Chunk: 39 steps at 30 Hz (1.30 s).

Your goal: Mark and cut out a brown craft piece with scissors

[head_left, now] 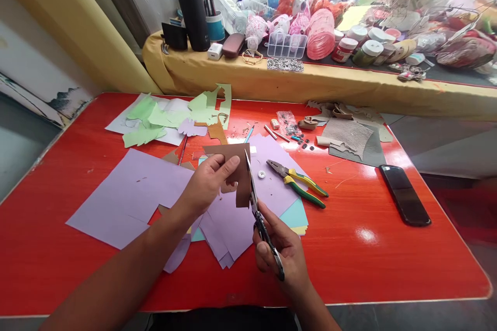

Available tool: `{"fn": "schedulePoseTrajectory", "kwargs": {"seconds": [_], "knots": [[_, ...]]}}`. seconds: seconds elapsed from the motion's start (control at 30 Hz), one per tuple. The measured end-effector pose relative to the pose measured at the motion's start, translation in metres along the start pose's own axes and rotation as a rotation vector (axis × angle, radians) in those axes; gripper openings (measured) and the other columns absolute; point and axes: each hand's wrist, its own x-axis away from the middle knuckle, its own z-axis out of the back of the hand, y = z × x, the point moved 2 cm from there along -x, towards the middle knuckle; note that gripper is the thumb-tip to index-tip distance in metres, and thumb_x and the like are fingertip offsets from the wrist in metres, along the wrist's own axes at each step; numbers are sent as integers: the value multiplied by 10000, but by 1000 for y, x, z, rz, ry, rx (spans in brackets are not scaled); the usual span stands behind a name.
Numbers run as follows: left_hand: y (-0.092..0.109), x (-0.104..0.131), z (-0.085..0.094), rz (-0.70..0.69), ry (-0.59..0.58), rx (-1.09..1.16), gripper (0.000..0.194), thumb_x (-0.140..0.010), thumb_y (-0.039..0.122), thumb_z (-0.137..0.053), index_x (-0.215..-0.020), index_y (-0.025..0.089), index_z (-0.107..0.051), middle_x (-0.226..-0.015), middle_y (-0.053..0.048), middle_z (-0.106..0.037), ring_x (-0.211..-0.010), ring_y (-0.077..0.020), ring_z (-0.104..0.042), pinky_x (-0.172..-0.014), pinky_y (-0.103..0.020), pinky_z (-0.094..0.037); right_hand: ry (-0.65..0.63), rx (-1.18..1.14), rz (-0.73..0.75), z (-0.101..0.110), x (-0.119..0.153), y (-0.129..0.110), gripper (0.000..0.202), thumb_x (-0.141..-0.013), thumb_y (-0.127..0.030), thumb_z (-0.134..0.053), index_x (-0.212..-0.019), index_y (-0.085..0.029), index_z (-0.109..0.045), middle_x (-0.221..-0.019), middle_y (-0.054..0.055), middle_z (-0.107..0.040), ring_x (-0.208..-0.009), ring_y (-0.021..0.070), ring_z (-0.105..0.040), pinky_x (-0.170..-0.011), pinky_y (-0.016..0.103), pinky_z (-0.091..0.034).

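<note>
A brown sheet, leather by its look, (243, 178) is pinched between the thumb and fingers of my left hand (212, 178), above a pile of purple paper (229, 227). My right hand (281, 245) is closed round the handles of a pair of scissors (255, 206). The scissor blades point away from me and lie along the right edge of the brown sheet; whether they are parted is hard to make out. To the right of the blades, pliers (301, 178) with green and yellow handles rest on the purple paper, near a small round white piece (261, 174).
Green paper scraps (155, 121) lie at the back left of the red table (361, 264), a large purple sheet (120, 196) nearer. A phone (404, 195) and leather scraps (347, 134) are on the right. Bottles and jars (345, 49) crowd the ledge behind.
</note>
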Motion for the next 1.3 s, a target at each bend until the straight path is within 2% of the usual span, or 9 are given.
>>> {"fn": "schedulePoseTrajectory", "kwargs": {"seconds": [0.13, 0.27, 0.4, 0.5, 0.63, 0.83, 0.97, 1.17, 1.3], "knots": [[0, -1, 3, 37, -9, -3, 463, -846, 576, -866, -709, 196, -639, -611, 21, -600, -575, -137, -543, -578, -286, -467, 2, 8, 11, -1, 1, 1, 727, -950, -486, -839, -1616, -333, -593, -745, -50, -493, -477, 41, -265, -412, 181, -302], [-6, 0, 5, 56, -12, 6, 453, -853, 550, -877, -703, 180, -664, -660, 9, -619, -649, -134, -576, -642, -276, -494, -3, -12, 33, -1, 0, 2, 703, -958, -482, -835, -1608, -351, -600, -724, -65, -457, -473, 38, -247, -412, 172, -299], [-7, -1, 3, 63, 8, 75, 422, -814, 553, -913, -848, 166, -747, -673, 10, -650, -607, -134, -580, -594, -279, -518, -16, 15, 24, -1, -1, 1, 740, -944, -515, -841, -1616, -328, -594, -722, -59, -463, -479, 44, -256, -407, 176, -294], [-5, -2, 1, 46, -4, 83, 414, -814, 546, -920, -839, 172, -745, -620, 32, -610, -559, -125, -559, -550, -267, -511, -16, 18, 28, 0, 0, -1, 740, -948, -515, -837, -1620, -331, -589, -735, -53, -473, -481, 45, -262, -406, 176, -298], [-7, -2, 2, 43, 18, 71, 393, -810, 528, -930, -856, 177, -759, -646, 29, -627, -556, -115, -556, -515, -245, -490, -37, -32, 34, -2, 1, -3, 710, -957, -496, -834, -1612, -369, -593, -755, -46, -491, -480, 43, -278, -405, 167, -300], [-9, -2, 2, 29, 66, 60, 377, -800, 498, -942, -866, 169, -772, -732, 2, -687, -599, -103, -565, -530, -227, -490, 1, -26, 5, -2, 1, -3, 727, -937, -508, -851, -1604, -349, -607, -755, -43, -503, -478, 45, -288, -409, 179, -324], [-8, -2, 1, 33, 62, 43, 373, -799, 485, -939, -826, 160, -759, -713, -4, -693, -576, -106, -558, -523, -244, -493, 1, -53, 7, -2, 1, -2, 728, -926, -493, -865, -1595, -344, -618, -740, -49, -498, -461, 39, -270, -396, 178, -300], [-6, -3, -1, 2, 52, 58, 390, -793, 483, -934, -758, 160, -718, -652, 6, -665, -550, -113, -555, -500, -256, -483, 114, -31, -96, -10, 5, -10, 758, -884, -524, -907, -1570, -329, -648, -749, -49, -512, -492, 43, -306, -439, 192, -322], [-5, -3, 0, 3, 53, 45, 387, -809, 473, -924, -741, 166, -700, -650, 12, -663, -548, -114, -571, -519, -263, -500, 145, -37, -116, -15, 6, -14, 797, -855, -547, -923, -1564, -299, -657, -767, -44, -526, -485, 35, -289, -438, 202, -320]]}}
